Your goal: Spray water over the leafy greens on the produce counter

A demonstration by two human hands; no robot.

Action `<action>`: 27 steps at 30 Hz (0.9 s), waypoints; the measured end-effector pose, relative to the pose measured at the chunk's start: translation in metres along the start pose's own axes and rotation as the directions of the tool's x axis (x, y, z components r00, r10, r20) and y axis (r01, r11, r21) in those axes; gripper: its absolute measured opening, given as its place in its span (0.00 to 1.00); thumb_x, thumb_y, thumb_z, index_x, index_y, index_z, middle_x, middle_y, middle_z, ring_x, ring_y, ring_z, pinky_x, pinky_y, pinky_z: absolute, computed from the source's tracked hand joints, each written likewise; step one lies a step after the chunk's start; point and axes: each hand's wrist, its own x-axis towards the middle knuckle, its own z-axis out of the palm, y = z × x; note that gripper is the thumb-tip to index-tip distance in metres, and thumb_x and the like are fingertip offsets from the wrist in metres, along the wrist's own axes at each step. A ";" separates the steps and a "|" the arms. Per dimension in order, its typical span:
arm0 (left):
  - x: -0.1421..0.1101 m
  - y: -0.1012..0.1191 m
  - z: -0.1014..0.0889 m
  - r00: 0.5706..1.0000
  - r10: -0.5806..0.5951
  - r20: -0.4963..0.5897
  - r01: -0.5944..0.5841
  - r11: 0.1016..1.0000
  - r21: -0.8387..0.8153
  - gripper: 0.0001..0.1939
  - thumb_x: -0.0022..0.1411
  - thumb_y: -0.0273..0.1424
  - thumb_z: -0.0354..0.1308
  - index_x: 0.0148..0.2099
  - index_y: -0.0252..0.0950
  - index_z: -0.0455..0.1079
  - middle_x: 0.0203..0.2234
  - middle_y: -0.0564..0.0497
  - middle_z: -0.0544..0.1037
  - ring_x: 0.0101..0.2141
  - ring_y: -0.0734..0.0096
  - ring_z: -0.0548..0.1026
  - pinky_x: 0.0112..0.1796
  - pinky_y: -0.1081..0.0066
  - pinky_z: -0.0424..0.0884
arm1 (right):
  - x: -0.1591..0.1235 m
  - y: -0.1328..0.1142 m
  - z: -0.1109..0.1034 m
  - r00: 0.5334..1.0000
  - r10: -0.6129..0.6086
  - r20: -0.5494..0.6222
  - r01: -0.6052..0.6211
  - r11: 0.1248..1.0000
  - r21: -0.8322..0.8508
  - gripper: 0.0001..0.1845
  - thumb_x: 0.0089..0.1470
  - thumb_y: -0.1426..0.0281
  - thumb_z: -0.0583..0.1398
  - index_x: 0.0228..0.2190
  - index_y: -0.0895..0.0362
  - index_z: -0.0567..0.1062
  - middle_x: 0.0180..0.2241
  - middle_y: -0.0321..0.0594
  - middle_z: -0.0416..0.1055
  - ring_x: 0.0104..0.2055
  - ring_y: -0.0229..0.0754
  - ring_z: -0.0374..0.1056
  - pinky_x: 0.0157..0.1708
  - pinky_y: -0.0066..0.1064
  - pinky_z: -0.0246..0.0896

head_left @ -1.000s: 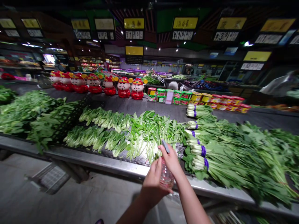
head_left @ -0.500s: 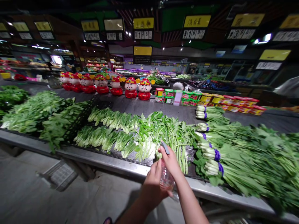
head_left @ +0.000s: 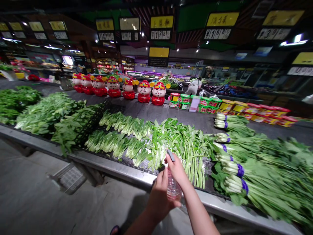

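One clear spray bottle [head_left: 174, 188] sits clasped, left grip [head_left: 160, 192] around its body, right grip [head_left: 177, 168] at its head; probably light, slick plastic, best held mid-body.

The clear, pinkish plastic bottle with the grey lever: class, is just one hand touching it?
No: the left hand holds the bottle lower down while the right hand grips its top by the grey lever.

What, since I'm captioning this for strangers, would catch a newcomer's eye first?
Probably the row of red figurines at the back of the vegetable display, left of the stacked tubs. Then the purple-banded greens on the right. Low in the centre, the left hand and right hand grip a clear bottle.
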 end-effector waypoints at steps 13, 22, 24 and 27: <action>0.013 -0.007 -0.031 0.992 -0.124 -0.021 0.126 0.976 0.177 0.57 0.39 0.37 0.70 0.65 0.31 0.42 0.58 0.35 0.58 0.55 0.47 0.63 0.54 0.58 0.63 | 0.022 -0.023 0.026 0.997 -0.065 0.040 0.063 0.997 0.053 0.21 0.56 0.54 0.51 0.39 0.55 0.73 0.36 0.43 0.73 0.37 0.46 0.69 0.39 0.39 0.64; 0.014 -0.011 -0.050 0.981 -0.193 -0.003 0.192 0.974 0.119 0.56 0.38 0.36 0.69 0.65 0.30 0.43 0.59 0.36 0.58 0.55 0.48 0.63 0.54 0.59 0.63 | 0.029 -0.035 0.042 0.993 -0.114 0.033 0.115 0.993 -0.038 0.22 0.57 0.53 0.49 0.33 0.55 0.74 0.26 0.40 0.71 0.28 0.45 0.66 0.32 0.39 0.63; 0.013 -0.012 -0.050 0.977 -0.215 -0.001 0.214 0.971 0.102 0.56 0.37 0.34 0.69 0.64 0.29 0.44 0.59 0.36 0.57 0.55 0.49 0.63 0.55 0.60 0.62 | 0.029 -0.033 0.045 0.994 -0.106 0.039 0.108 0.993 -0.049 0.22 0.57 0.53 0.49 0.31 0.55 0.74 0.26 0.40 0.70 0.29 0.45 0.66 0.33 0.39 0.63; 0.013 -0.017 -0.049 0.973 -0.228 -0.024 0.229 0.969 0.093 0.56 0.37 0.33 0.69 0.65 0.29 0.44 0.59 0.36 0.57 0.55 0.50 0.63 0.55 0.61 0.61 | 0.031 -0.035 0.049 0.994 -0.094 0.056 0.096 0.995 -0.027 0.20 0.56 0.54 0.50 0.33 0.55 0.74 0.28 0.41 0.72 0.31 0.46 0.68 0.35 0.40 0.64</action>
